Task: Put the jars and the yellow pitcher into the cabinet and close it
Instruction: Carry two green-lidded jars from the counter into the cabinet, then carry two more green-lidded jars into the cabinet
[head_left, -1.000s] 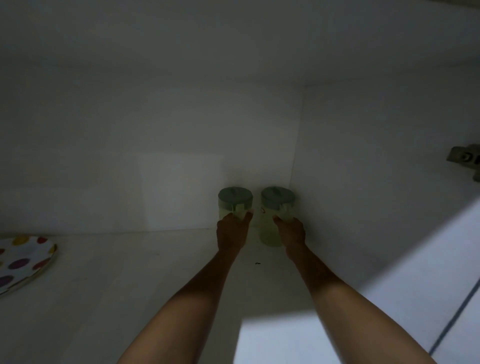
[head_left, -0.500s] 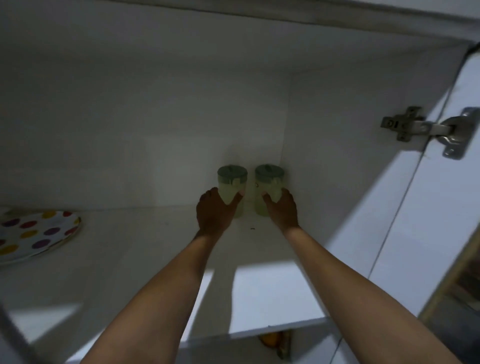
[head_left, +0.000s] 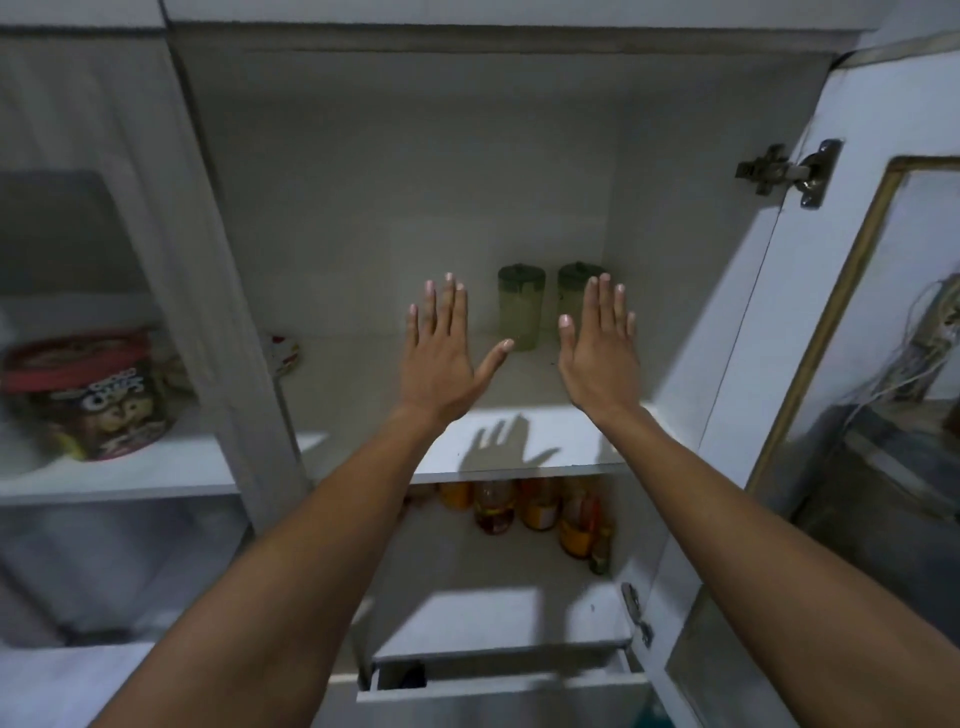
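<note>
A: What's biggest in view?
B: The cabinet (head_left: 415, 156), its right door (head_left: 810, 322) swung open at three o'clock, hinge (head_left: 789, 174) showing at two o'clock.
A: And the hands?
B: Left hand (head_left: 441, 358) and right hand (head_left: 597, 353) are raised near centre, fingers spread flat, gripping nothing, both short of the jars.
A: Where are the jars?
B: Two green-lidded jars (head_left: 521, 306) stand upright, side by side, at the shelf's (head_left: 519, 457) back right corner, about one o'clock from centre. The right hand's fingertips overlap the right one.
A: Anything else?
B: Bottles (head_left: 519, 509) on the shelf below, at six o'clock. A printed tub (head_left: 93, 395) at nine o'clock.
</note>
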